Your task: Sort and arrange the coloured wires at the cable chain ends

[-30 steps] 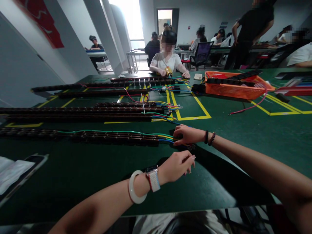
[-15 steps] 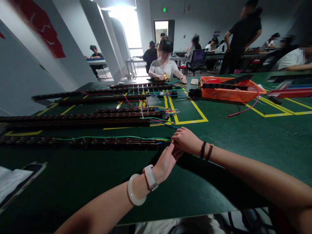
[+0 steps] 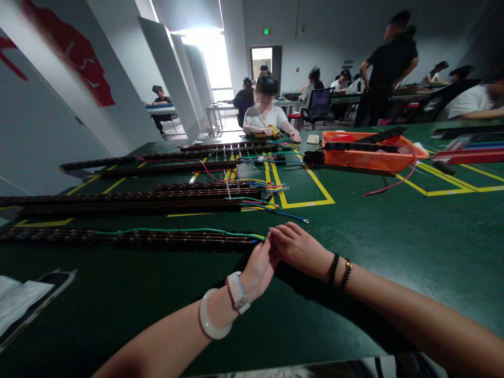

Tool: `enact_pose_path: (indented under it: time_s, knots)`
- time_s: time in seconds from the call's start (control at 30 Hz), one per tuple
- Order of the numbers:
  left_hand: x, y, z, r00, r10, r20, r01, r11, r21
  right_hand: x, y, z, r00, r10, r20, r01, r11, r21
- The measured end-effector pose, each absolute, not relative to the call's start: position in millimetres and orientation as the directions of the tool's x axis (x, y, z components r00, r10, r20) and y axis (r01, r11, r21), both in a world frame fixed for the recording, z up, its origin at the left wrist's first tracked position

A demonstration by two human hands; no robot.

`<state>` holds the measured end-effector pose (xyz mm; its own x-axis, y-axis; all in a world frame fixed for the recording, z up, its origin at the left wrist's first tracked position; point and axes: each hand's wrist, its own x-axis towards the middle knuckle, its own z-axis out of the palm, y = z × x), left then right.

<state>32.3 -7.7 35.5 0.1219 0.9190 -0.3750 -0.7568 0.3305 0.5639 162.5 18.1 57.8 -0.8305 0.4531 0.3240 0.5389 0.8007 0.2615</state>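
A long black cable chain (image 3: pixel 157 243) lies across the table from the left, with several wires along it. A green wire (image 3: pixel 157 229) runs on top and turns yellow-green at its right end, which goes into my fingers. My left hand (image 3: pixel 259 266), palm up, pinches that end beside the chain's tip. From the right, my right hand (image 3: pixel 302 251) is closed at the same spot, its fingertips against my left fingers. The wire's very tip is hidden between them. Just beyond my right hand, a blue wire (image 3: pixel 289 214) ends in a ring terminal.
More black cable chains (image 3: pixel 118 198) with coloured wire ends lie farther back. An orange basket (image 3: pixel 358 157) holds black chain pieces and a red wire hangs out. Opposite, a person (image 3: pixel 264 113) holds a yellow tool (image 3: pixel 275 132). At left lies a tray (image 3: pixel 63 275) with white bags.
Both hands have shifted slightly left and toward me, still together on the wire end. The blue wire's ring terminal now shows. Across the table, the yellow tool has moved a little right.
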Motion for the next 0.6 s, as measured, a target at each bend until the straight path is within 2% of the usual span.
enact_pose_path:
  time_s: [0.1,0.17,0.23,0.4,0.6]
  knots:
    - [29.7,-6.6,33.5,0.167,0.927,-0.336,-0.735,0.344,0.584,180.8,18.4,72.2,-0.753,0.508,0.418,0.592,0.801,0.093]
    - [28.4,-6.1,35.9,0.198,0.924,-0.329,-0.723,0.364,0.587,194.8,17.0,80.6,-0.703,0.532,0.472,0.626,0.778,0.054]
    - [28.0,-6.1,40.1,0.222,0.917,-0.331,-0.700,0.386,0.601,206.9,13.6,83.4,-0.715,0.487,0.501,0.604,0.791,0.094]
    - [28.8,-7.1,45.8,0.215,0.921,-0.324,-0.689,0.378,0.618,223.9,-0.5,67.9,-0.818,0.305,0.488,0.488,0.818,0.306]
    - [27.6,-6.7,40.2,0.235,0.927,-0.291,-0.681,0.371,0.631,230.8,-7.8,56.3,-0.837,0.295,0.461,0.491,0.777,0.394]
